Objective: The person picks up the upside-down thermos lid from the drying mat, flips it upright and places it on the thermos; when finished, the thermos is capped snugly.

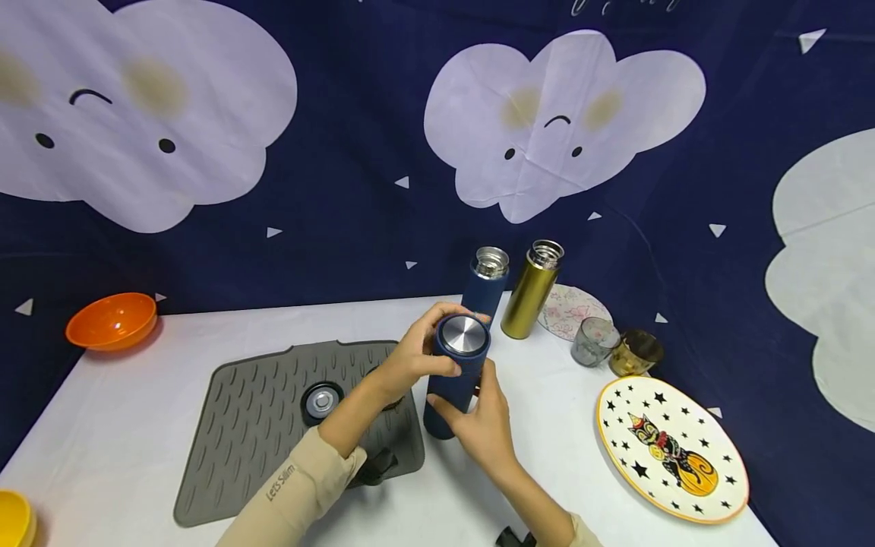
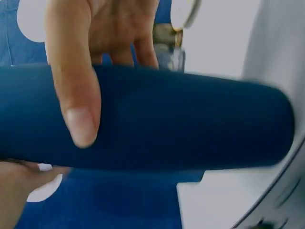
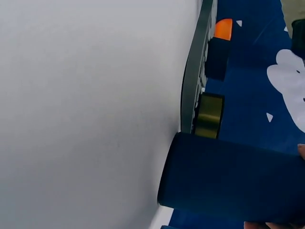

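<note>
Standing here watching, so left to right: there's a yellow bowl (image 1: 14, 523) cut off at the lower left, then an orange bowl (image 1: 112, 323) sitting higher up, near the back edge of the white table (image 1: 560, 425). Next is a grey drying mat (image 1: 239, 441) with a dark lid (image 1: 321, 403) lying on it. There's a gold lid (image 3: 209, 116) too, but from up top the left forearm hides most of it; the right wrist view shows it better.

Middle of the frame is where the work is. The navy flask (image 1: 454, 391) is just off the mat's right edge, roughly upright, with its steel-topped cap (image 1: 463, 334) still on. Can't tell if the base actually touches the table. The left hand (image 1: 410, 357) is curled round the top by the cap, and the right hand (image 1: 481, 429) wraps the body lower down, thumb across the front.

Just behind are a blue flask (image 1: 487, 292) and a gold flask (image 1: 529, 292), both capless. Further right: a floral plate (image 1: 576, 310), a smoky glass (image 1: 595, 342), an amber glass (image 1: 636, 353), then a cat plate (image 1: 724, 456) at lower right.

My read: they're on uncapping flask number three. Next move probably calls for a firm right hand while the left twists.
</note>
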`<state>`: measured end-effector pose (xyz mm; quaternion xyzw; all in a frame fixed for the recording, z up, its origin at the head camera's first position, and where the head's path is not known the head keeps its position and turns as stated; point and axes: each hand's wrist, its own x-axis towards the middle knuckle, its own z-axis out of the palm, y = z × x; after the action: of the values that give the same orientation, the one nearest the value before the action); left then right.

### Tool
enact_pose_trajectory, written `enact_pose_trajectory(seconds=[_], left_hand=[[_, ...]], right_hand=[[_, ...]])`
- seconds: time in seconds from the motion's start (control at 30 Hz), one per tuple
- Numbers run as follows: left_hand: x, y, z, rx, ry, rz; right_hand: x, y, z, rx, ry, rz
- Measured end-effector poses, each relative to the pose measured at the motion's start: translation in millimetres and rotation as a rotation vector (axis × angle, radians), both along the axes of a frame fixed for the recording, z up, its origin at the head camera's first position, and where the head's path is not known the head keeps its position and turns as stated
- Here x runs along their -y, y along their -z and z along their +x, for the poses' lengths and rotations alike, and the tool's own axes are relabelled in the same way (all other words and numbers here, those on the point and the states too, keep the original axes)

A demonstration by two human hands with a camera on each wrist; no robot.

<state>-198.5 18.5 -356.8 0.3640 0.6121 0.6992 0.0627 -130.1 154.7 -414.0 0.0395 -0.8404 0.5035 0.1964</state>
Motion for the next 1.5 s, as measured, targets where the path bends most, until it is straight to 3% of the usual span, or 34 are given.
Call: enact_pose_trajectory(seconds=[0.07, 0.17, 0.23, 0.27, 0.4, 0.43, 0.47, 0.57, 0.63, 0.7, 0.8, 0.83, 0.9, 1.0, 1.07, 1.1, 1.13, 1.23, 1.3, 1.37, 1.5], left_hand=[[0, -1.7, 0.4, -0.011, -0.010, -0.042], [-7, -3.2, 6.2, -0.090, -0.238, -0.166], [-11, -2.9, 7.6, -0.094, -0.309, -0.174], [-11, -2.6, 7.3, -0.072, -0.288, -0.152], [-4, -1.2, 1.8, 0.025, -0.038, -0.007], [-3, -0.8, 1.6, 0.043, -0.009, -0.007], [-3, -0.7, 2.1, 0.038, -0.011, -0.019], [-7, -1.3, 4.8, -0.031, -0.156, -0.113], [-9, -2.5, 3.8, -0.041, -0.197, -0.147], [-8, -3.3, 0.0, -0.014, -0.128, -0.115], [-4, -4.0, -6.1, 0.050, 0.039, -0.039], [-3, -3.5, -6.5, 0.071, 0.061, -0.028], [-4, -0.6, -4.4, 0.052, 0.008, -0.052], [-9, 3.0, 2.1, -0.021, -0.194, -0.142], [-11, 4.2, 2.3, -0.053, -0.230, -0.176], [-10, 3.8, 0.2, -0.057, -0.198, -0.170], [-8, 2.9, -3.4, -0.057, -0.125, -0.143], [-2, -0.3, -20.1, 0.012, 0.188, -0.075], [2, -1.9, -31.0, 0.054, 0.363, -0.065], [3, -2.3, -39.4, 0.069, 0.466, -0.081], [5, -1.4, -46.8, 0.055, 0.564, -0.096]], right_hand=[[0, 0.3, 0.3, -0.001, -0.006, 0.000], [0, 1.5, -0.3, -0.011, -0.002, 0.005], [0, 1.2, -0.9, -0.009, 0.000, 0.004], [0, 0.8, -1.3, -0.008, -0.002, 0.001], [0, -1.1, -2.3, 0.010, -0.009, -0.010], [-1, -1.3, -2.2, 0.008, -0.014, -0.011], [0, -1.5, -1.9, 0.006, -0.017, -0.011], [0, -0.5, -0.9, -0.002, -0.012, -0.001], [1, -0.2, -0.1, -0.002, -0.007, -0.001], [1, 0.6, 0.8, 0.003, -0.006, 0.001], [2, 0.5, 1.1, 0.016, -0.016, -0.013], [2, 0.5, 1.0, 0.019, -0.017, -0.014], [1, 0.5, 0.4, 0.012, -0.019, -0.014], [1, -0.3, -0.8, -0.007, -0.013, -0.001], [0, -1.3, -0.6, -0.020, -0.027, 0.012], [-1, -1.9, -0.7, -0.021, -0.038, 0.014], [-2, -2.7, -0.7, -0.021, -0.052, 0.014], [-4, -5.3, -1.4, -0.012, -0.104, 0.010], [-5, -6.6, -1.6, -0.006, -0.125, 0.014], [-6, -7.3, -1.0, -0.008, -0.136, 0.030], [-7, -8.1, 0.4, -0.014, -0.142, 0.036]])
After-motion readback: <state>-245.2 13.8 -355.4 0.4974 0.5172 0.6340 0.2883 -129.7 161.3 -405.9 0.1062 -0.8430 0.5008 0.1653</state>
